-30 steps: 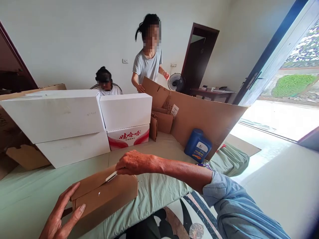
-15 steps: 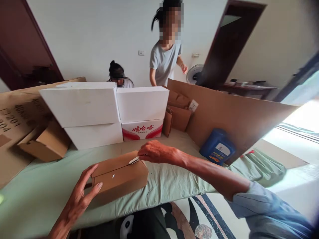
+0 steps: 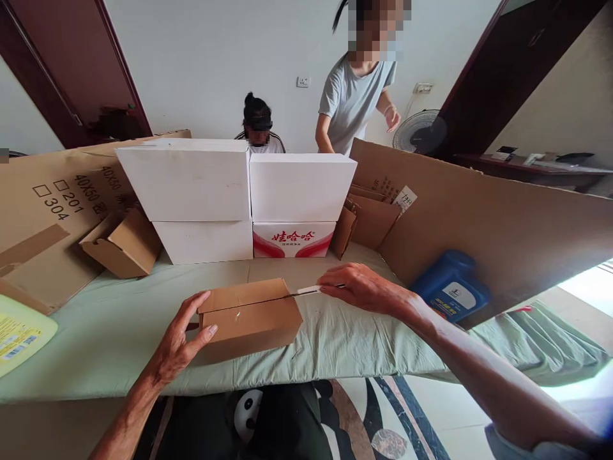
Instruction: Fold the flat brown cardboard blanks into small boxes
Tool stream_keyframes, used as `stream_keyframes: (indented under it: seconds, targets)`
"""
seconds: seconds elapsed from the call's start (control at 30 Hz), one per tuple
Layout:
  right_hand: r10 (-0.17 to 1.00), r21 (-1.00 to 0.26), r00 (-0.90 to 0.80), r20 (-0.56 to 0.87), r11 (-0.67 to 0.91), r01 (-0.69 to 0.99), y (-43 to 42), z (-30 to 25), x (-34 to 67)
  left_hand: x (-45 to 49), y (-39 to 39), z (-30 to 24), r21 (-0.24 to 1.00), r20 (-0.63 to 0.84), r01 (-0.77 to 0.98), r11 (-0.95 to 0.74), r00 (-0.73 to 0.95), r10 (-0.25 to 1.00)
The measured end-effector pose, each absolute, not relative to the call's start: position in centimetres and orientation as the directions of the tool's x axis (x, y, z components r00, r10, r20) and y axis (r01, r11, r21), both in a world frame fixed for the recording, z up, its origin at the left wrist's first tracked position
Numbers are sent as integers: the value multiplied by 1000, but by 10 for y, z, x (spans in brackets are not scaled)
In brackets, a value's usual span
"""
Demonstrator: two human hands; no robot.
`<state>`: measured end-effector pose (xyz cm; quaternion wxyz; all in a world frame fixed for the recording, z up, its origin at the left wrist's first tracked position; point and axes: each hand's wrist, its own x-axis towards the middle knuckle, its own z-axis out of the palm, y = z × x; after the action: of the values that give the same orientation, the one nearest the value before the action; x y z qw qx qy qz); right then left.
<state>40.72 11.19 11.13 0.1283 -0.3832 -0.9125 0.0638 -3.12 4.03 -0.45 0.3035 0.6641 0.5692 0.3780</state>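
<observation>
A closed brown cardboard box [image 3: 253,313] lies on the green cloth, a seam running lengthwise along its top. My left hand [image 3: 189,329] grips the box's left end, fingers at the far corner and thumb on the near top edge. Just past the right end, my right hand [image 3: 347,281] is closed around a slim knife-like tool [image 3: 309,290] with a flat, pale end. The tool's tip is at the right end of the seam; whether it touches the cardboard I cannot tell.
White boxes [image 3: 301,191] are stacked behind the cloth, between cardboard panels [image 3: 460,211]. A blue jug [image 3: 453,287] stands at right, a yellow-green container [image 3: 23,335] at left. An open small carton [image 3: 129,243] is near the left panel. Two people [image 3: 357,96] are beyond the stack.
My right hand has drawn the tool rightward along the seam, from over the box top to its right end. My left hand keeps its hold. The camera view has shifted left.
</observation>
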Motion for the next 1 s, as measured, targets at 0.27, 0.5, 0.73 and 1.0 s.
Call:
stream_keyframes:
  seconds: [0.27,0.5,0.73,1.0]
  targets:
    - [869,-408,-121,479,343,846,68,-53,464,-38,53,-3,820,212,527,-223,82,974]
    - [810,-423,-77,581,382,822,38,-107,427,-54,76,26,803,186,540,-251,173,967]
    - [676,-412,-247,694,654,634,58,-6,338,-44,98,40,832,163,521,-191,101,982]
    - [680,-401,-400,614,706,584,74,16,282,-23,99,20,908,184,390,-150,-52,982]
